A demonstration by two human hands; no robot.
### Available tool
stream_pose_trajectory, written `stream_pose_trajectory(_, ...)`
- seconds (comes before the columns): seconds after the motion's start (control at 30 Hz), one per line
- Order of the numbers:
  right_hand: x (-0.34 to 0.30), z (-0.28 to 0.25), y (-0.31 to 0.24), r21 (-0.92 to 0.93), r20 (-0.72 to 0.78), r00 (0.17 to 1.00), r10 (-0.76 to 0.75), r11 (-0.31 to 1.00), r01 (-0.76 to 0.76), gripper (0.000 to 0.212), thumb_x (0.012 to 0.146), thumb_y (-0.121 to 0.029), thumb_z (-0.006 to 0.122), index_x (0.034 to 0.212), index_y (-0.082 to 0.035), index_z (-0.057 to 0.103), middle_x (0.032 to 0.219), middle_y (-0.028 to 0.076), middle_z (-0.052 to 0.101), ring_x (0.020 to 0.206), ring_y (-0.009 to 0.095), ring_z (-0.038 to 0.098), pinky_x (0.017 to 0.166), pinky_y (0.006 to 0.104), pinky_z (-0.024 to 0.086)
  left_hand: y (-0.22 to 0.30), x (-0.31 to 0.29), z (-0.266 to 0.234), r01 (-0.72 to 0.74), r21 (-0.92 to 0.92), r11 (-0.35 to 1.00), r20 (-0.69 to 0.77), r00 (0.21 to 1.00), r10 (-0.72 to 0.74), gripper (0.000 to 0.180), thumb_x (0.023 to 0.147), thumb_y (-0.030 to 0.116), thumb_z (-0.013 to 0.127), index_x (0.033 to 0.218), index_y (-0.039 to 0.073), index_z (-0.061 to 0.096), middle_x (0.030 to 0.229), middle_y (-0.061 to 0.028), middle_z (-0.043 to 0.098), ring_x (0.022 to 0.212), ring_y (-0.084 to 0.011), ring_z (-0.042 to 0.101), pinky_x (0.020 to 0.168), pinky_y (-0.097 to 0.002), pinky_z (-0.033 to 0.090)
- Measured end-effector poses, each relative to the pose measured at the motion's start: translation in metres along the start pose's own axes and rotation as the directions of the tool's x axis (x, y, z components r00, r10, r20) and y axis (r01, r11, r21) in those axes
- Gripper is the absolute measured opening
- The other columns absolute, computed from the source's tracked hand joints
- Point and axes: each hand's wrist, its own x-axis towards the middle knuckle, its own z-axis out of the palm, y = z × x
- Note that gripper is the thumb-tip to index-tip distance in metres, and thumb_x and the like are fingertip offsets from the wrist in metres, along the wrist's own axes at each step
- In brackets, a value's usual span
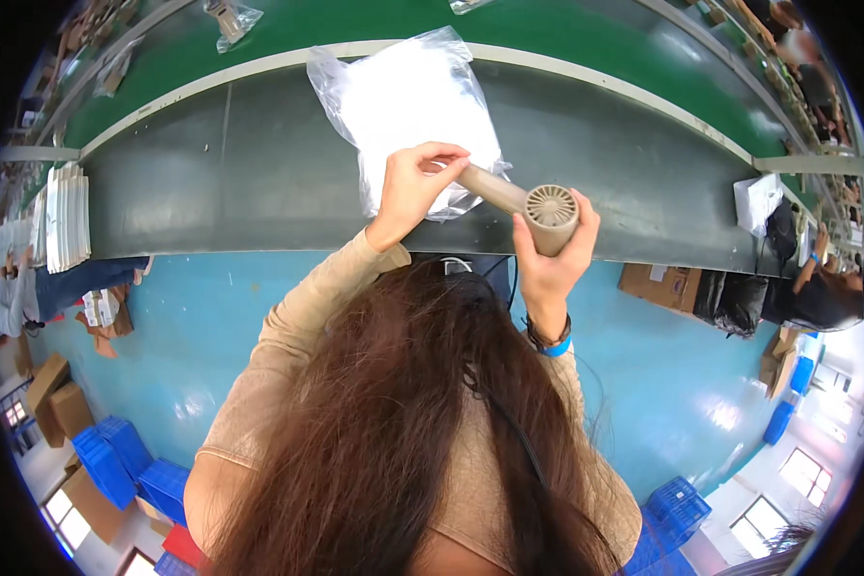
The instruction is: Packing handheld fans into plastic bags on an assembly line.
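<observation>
Hair (394, 422) | hands grip beige dryer (538, 206) | clear bag (413, 106) behind

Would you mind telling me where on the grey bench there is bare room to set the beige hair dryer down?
The grey bench is bare left of the clear plastic bag, up to the white stack, and right of the hair dryer toward the white sheet. The middle is crowded: left hand, right hand, bag.

Clear plastic bag (408, 106) flat on grey bench; brown cartons (658, 285) on blue floor under bench.
</observation>
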Motion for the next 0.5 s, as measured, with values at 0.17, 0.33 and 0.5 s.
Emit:
stream_pose_trajectory(0.17, 0.006, 0.028, -0.004, -0.029, -0.063, 0.992, -0.107, 0.994, 0.106, 0.075, 0.062, -0.013, 0.089, 0.124, 0.001, 0.048, 0.108, 0.013, 0.055, 0.098, 0.027, 0.056, 0.085, 0.0352, 0.046, 0.012, -0.008, 0.004, 0.05, -0.193, 0.98, 0.107, 0.994, -0.03, 0.019, 0.087, 0.008, 0.067, 0.102, -0.004, 0.068, 0.094, -0.0105, 0.07, 0.084, -0.0134, 0.066, 0.077, -0.0248, 0.053)
stream_pose_trajectory(0.33, 0.016, 0.049, -0.009, 0.064, -0.06, 0.969, -0.239, 0.968, 0.242, 0.072, 0.061, -0.012, 0.09, 0.117, -0.002, 0.044, 0.113, 0.011, 0.051, 0.101, 0.021, 0.051, 0.092, 0.0348, 0.043, 0.028, -0.004, -0.005, 0.189, -0.468, 0.864, 0.199, 0.974, -0.105, 0.018, 0.09, 0.004, 0.063, 0.106, -0.002, 0.061, 0.099, -0.0059, 0.066, 0.092, -0.0107, 0.061, 0.083, -0.0241, 0.048)
stream_pose_trajectory(0.5, 0.025, 0.044, -0.011, 0.325, -0.186, 0.982, 0.033, 0.945, 0.03, 0.065, 0.073, -0.007, 0.08, 0.122, -0.004, 0.036, 0.111, 0.009, 0.047, 0.102, 0.019, 0.049, 0.09, 0.0328, 0.042, 0.017, -0.003, -0.014, 0.021, -0.375, 0.927, -0.001, 1.0, -0.022, 0.016, 0.09, 0.005, 0.063, 0.105, -0.001, 0.059, 0.096, -0.0023, 0.063, 0.087, -0.0083, 0.058, 0.078, -0.0226, 0.046)
